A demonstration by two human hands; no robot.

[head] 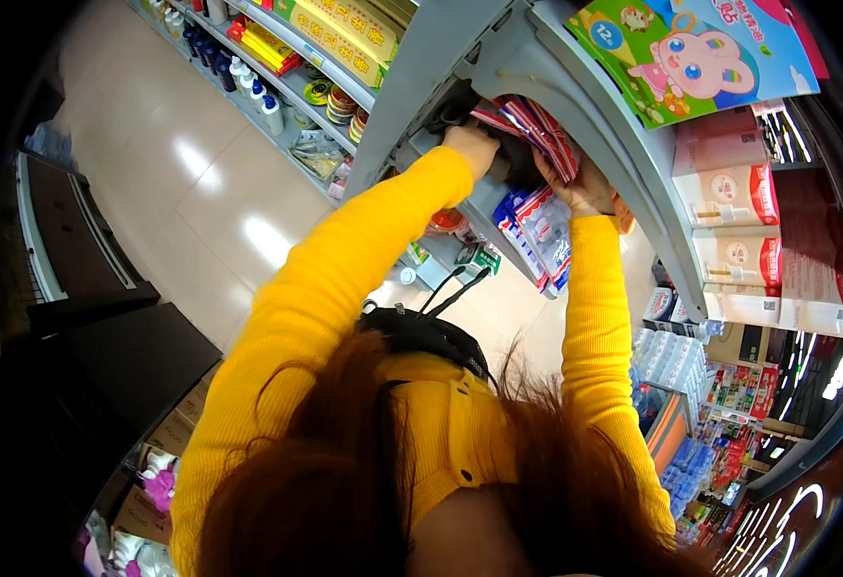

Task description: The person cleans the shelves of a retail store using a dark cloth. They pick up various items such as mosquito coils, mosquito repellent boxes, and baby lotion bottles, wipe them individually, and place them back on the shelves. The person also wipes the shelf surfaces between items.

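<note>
Both my hands reach inside a grey metal shelf unit (399, 86). My right hand (586, 189) holds red, white and blue striped packets (544, 133), its fingers behind their lower edge. To the left of them is my left hand (473, 148), its fingers curled towards the dark inside of the shelf. The fingertips are hidden, so I cannot tell whether they grip anything. Below the hands, more blue, red and clear plastic packets (540, 223) rest at the edge of a lower shelf.
Pink-and-white boxes (735, 198) and a cartoon rabbit package (695, 58) stand on the upper right shelf. Yellow boxes (342, 36) and bottles (270, 112) line shelves at upper left. A black bag (428, 332) hangs at my front. Tiled floor (198, 195) lies left.
</note>
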